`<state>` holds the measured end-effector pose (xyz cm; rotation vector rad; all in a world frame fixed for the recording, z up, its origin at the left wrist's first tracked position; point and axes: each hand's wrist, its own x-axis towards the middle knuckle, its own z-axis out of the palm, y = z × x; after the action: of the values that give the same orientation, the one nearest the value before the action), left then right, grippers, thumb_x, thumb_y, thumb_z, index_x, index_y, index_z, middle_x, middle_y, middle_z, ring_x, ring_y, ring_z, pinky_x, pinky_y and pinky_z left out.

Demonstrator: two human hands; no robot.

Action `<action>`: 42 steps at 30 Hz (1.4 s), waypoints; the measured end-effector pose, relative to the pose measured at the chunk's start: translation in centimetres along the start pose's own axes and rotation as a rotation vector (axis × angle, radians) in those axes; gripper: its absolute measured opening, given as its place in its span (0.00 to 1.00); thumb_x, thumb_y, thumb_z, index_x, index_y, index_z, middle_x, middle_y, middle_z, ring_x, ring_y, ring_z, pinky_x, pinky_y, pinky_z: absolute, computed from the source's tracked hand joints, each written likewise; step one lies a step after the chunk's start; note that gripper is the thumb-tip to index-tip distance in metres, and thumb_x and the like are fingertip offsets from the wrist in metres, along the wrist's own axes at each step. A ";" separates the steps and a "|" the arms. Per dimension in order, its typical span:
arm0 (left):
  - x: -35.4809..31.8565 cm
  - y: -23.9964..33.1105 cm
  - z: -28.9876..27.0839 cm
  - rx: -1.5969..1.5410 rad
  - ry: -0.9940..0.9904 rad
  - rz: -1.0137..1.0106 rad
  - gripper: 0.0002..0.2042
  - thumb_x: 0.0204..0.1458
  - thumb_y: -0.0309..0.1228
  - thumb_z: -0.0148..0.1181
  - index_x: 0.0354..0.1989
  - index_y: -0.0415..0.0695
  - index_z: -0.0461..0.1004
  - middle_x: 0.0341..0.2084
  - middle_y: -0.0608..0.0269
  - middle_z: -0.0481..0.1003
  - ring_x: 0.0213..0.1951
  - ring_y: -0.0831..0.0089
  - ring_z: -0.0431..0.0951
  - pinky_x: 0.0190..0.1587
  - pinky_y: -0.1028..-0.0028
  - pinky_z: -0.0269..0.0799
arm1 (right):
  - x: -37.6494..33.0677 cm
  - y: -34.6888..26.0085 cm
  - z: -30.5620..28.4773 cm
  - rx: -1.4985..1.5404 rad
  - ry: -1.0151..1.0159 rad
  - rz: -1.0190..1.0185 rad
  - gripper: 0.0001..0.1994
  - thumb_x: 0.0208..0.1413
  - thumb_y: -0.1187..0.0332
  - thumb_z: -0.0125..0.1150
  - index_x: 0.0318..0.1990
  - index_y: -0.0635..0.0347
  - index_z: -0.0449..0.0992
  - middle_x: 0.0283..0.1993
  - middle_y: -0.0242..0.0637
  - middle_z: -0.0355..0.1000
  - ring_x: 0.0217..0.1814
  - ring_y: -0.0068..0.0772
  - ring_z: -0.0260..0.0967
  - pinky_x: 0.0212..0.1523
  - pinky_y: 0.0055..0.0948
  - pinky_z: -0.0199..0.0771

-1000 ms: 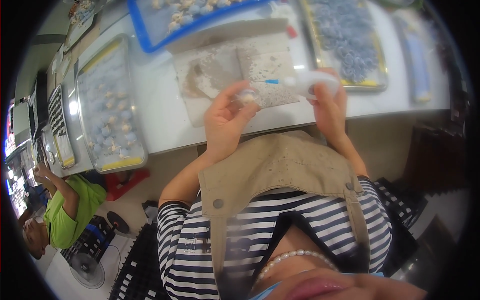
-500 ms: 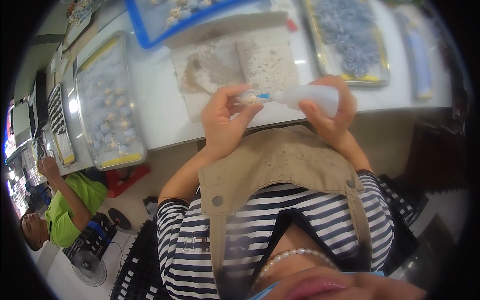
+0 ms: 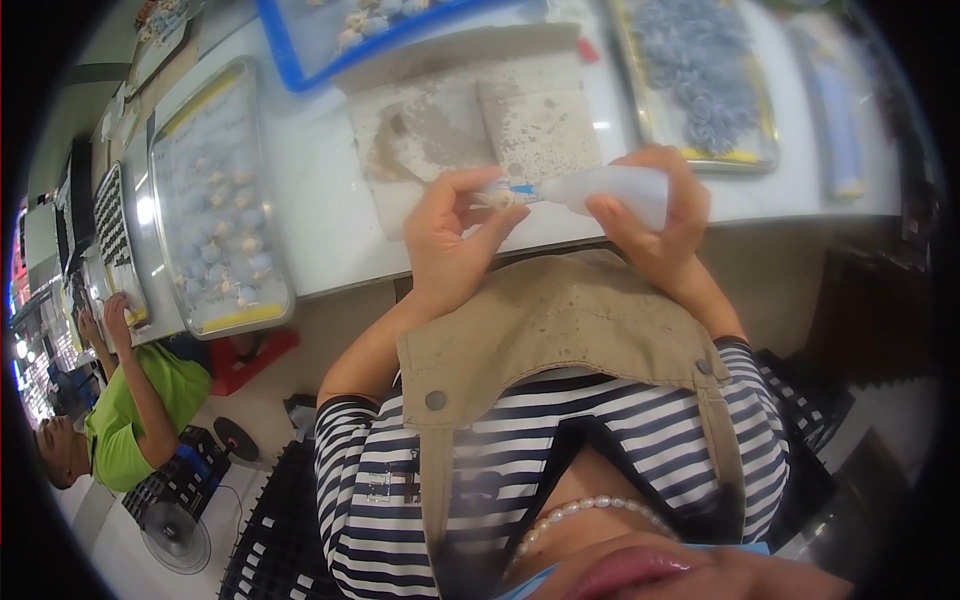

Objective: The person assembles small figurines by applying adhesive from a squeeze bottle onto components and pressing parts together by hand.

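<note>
My left hand (image 3: 452, 240) pinches a small pale piece (image 3: 496, 199) between thumb and fingers, just above the front edge of the white table (image 3: 320, 220). My right hand (image 3: 655, 235) grips a white squeeze bottle (image 3: 612, 188) lying sideways, its blue nozzle tip touching the small piece. Both hands are raised close to my chest, over a tan apron. A stained square work mat (image 3: 470, 125) lies on the table right behind my hands.
A metal tray (image 3: 215, 205) of small pale pieces lies at the left, a blue-rimmed tray (image 3: 300, 55) at the back, and a tray of bluish pieces (image 3: 700, 80) at the right. A person in a green shirt (image 3: 125, 400) works at the far left. Black crates stand on the floor.
Both hands have drawn back from the mat toward my chest. The bottle turned sideways, and its nozzle now meets the small piece in my left hand.
</note>
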<state>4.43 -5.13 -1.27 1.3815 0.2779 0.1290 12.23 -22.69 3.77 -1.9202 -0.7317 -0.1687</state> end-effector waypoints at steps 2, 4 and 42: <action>0.0 0.0 0.1 -0.015 0.002 -0.003 0.16 0.41 0.20 0.62 0.40 0.36 0.68 0.33 0.61 0.71 0.32 0.80 0.72 0.35 0.80 0.70 | 0.0 0.0 0.0 -0.012 0.004 -0.012 0.14 0.37 0.70 0.69 0.30 0.64 0.69 0.23 0.36 0.69 0.23 0.23 0.67 0.24 0.21 0.67; 0.1 0.0 0.2 -0.031 0.002 -0.005 0.16 0.41 0.20 0.62 0.40 0.36 0.68 0.33 0.61 0.71 0.32 0.80 0.72 0.35 0.80 0.70 | 0.0 0.0 -0.1 -0.032 -0.007 0.012 0.14 0.37 0.70 0.69 0.29 0.64 0.69 0.24 0.37 0.69 0.22 0.24 0.66 0.24 0.21 0.67; 0.2 0.8 0.8 -0.334 0.052 0.065 0.15 0.44 0.16 0.56 0.41 0.38 0.62 0.40 0.53 0.69 0.36 0.71 0.74 0.39 0.78 0.69 | 1.0 4.1 1.6 0.275 0.128 0.539 0.11 0.51 0.67 0.56 0.38 0.62 0.65 0.29 0.36 0.71 0.31 0.22 0.68 0.33 0.21 0.66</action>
<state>4.86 -5.75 -0.38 1.0570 0.2429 0.2541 14.99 -22.11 0.29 -1.7540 -0.1263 0.1376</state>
